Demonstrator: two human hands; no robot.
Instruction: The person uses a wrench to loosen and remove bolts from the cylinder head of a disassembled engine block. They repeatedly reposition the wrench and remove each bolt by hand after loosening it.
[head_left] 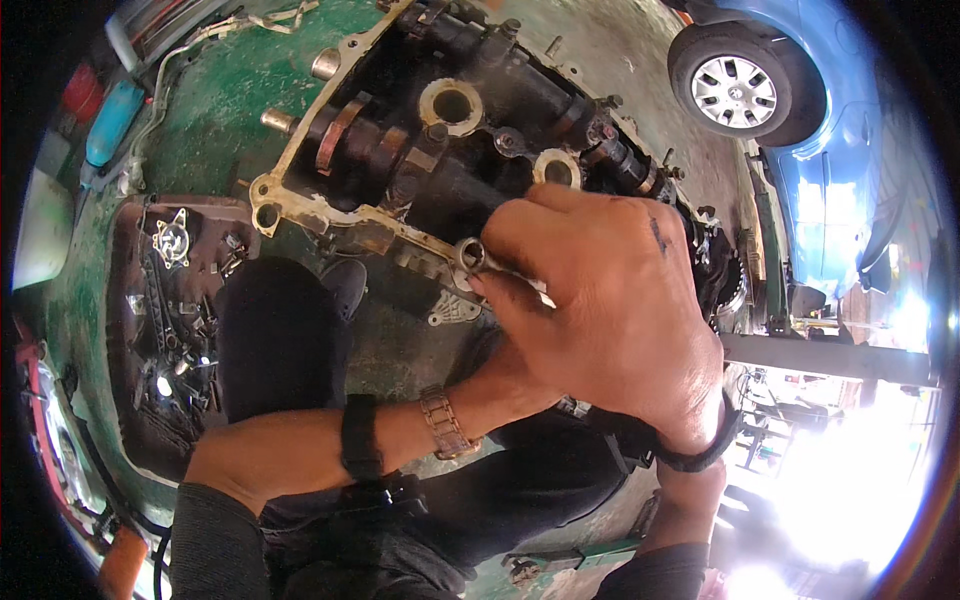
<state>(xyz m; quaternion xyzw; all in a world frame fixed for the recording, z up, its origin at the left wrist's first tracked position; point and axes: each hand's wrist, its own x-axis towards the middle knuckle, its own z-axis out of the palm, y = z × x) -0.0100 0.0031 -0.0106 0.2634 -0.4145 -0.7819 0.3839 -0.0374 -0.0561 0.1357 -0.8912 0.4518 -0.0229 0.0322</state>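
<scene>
My right hand (610, 300) is in front of the engine cylinder head (370, 200), its fingers curled and pinching a small silver cylindrical fitting (470, 255), like a socket, beside the light metal rim near me. My left hand (520, 375), with a watch at the wrist, reaches under my right hand, and its fingers are hidden behind it. The dark head has camshafts and two round openings (450, 105) with pale rims.
A brown tray (128, 400) of loose parts and tools lies left, beside my bent leg (280, 340). A blue cylinder (112, 125) and metal pipes lie upper left. A blue car (820, 200) stands right, beside a grey beam (830, 355).
</scene>
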